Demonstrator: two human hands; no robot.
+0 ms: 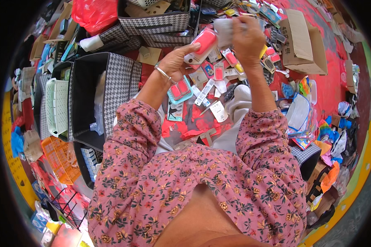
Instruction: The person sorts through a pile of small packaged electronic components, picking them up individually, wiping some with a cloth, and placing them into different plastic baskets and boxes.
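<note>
Left hand grips a red pack, long axis slanting away rightward; right hand clutches something whitish.

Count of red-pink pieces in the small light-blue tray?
2 visible: one on the left of the light-blue tray, the other right beside it on the right. More could be hidden underneath.
</note>
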